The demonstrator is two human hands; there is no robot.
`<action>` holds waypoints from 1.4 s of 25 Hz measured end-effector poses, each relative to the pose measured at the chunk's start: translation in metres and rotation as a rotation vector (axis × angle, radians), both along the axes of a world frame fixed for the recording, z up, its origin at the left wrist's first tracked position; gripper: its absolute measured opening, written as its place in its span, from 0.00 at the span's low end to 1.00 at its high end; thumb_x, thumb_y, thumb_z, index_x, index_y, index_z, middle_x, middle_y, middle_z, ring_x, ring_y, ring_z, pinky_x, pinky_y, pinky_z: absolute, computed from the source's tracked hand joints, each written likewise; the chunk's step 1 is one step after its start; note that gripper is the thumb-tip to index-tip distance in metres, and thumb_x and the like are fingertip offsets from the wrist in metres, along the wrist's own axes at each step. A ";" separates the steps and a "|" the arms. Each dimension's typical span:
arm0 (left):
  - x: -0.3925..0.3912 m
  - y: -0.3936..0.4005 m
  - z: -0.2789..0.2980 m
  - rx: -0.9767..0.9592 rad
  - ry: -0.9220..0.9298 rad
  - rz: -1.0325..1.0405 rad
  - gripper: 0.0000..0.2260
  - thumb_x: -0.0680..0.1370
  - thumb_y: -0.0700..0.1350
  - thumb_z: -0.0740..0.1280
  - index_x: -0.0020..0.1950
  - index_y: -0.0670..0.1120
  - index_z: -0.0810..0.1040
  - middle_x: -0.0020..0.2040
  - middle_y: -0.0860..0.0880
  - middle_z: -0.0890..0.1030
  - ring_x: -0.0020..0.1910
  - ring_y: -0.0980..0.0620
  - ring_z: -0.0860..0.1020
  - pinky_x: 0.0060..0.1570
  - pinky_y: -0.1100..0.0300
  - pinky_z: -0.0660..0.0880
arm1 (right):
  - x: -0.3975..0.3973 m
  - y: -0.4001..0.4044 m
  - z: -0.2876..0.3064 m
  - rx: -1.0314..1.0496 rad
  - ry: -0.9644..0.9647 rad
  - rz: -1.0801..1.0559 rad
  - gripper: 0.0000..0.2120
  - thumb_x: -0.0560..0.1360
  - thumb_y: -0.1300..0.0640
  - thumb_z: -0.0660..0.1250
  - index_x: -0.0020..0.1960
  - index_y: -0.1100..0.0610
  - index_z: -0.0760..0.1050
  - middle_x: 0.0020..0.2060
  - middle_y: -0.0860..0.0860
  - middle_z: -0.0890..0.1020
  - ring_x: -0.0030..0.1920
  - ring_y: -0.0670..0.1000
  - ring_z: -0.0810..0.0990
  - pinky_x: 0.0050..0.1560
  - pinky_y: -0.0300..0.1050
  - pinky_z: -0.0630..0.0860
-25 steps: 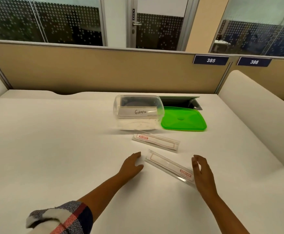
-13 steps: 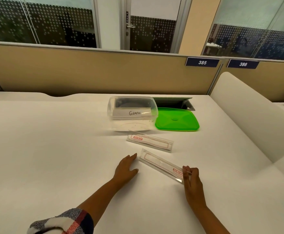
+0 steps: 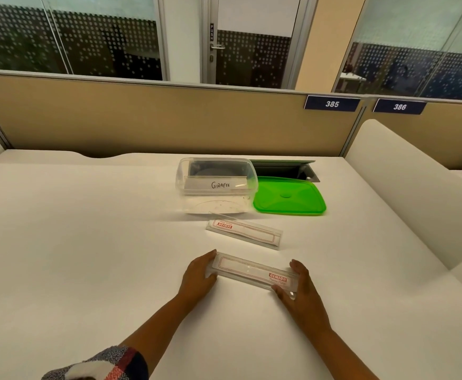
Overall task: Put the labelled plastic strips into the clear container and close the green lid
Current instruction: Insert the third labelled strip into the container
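A clear plastic strip with a red-framed label (image 3: 251,272) lies across the white desk near me. My left hand (image 3: 198,275) grips its left end and my right hand (image 3: 302,289) grips its right end. A second labelled strip (image 3: 245,233) lies flat a little farther off. Behind it stands the clear container (image 3: 216,185), open, with a strip marked "GIRAFEE" leaning inside. The green lid (image 3: 290,195) lies flat on the desk, right beside the container.
A dark cable hatch (image 3: 284,168) is open in the desk behind the lid. A tan partition (image 3: 142,119) closes the far edge. White padded dividers (image 3: 405,182) flank the right side.
My right hand slid onto the near strip's right end and my left hand came up to its left end. The strip has turned closer to level between them.
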State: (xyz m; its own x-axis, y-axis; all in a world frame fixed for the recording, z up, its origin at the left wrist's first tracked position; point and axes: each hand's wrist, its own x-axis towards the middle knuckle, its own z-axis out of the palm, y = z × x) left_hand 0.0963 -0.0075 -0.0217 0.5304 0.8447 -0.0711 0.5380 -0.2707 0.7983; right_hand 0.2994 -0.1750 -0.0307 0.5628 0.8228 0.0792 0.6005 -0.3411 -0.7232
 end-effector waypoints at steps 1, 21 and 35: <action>-0.003 0.003 0.000 -0.001 -0.019 0.026 0.21 0.76 0.38 0.63 0.69 0.44 0.67 0.69 0.44 0.71 0.67 0.46 0.70 0.70 0.53 0.65 | 0.000 0.000 -0.001 -0.006 -0.013 -0.024 0.36 0.71 0.45 0.70 0.72 0.49 0.55 0.67 0.48 0.70 0.63 0.49 0.73 0.59 0.44 0.76; -0.018 0.015 0.006 -0.104 -0.151 0.201 0.06 0.72 0.41 0.71 0.48 0.43 0.82 0.50 0.46 0.82 0.47 0.52 0.78 0.46 0.70 0.70 | -0.006 0.005 0.013 0.142 0.044 -0.111 0.29 0.70 0.56 0.73 0.67 0.50 0.66 0.41 0.44 0.81 0.47 0.49 0.79 0.49 0.40 0.75; -0.030 0.094 0.096 -0.083 -0.329 0.417 0.10 0.71 0.48 0.72 0.30 0.48 0.79 0.34 0.48 0.82 0.35 0.48 0.82 0.50 0.47 0.80 | -0.006 0.101 0.082 0.399 0.044 0.150 0.22 0.73 0.62 0.69 0.60 0.43 0.68 0.58 0.43 0.76 0.61 0.39 0.71 0.60 0.20 0.62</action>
State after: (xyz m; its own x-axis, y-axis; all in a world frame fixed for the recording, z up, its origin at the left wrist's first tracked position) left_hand 0.0664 0.0869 0.0743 0.1563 0.9872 -0.0326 0.3039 -0.0166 0.9526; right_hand 0.2935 -0.0740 0.0514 0.4489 0.8056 0.3866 0.5874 0.0600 -0.8070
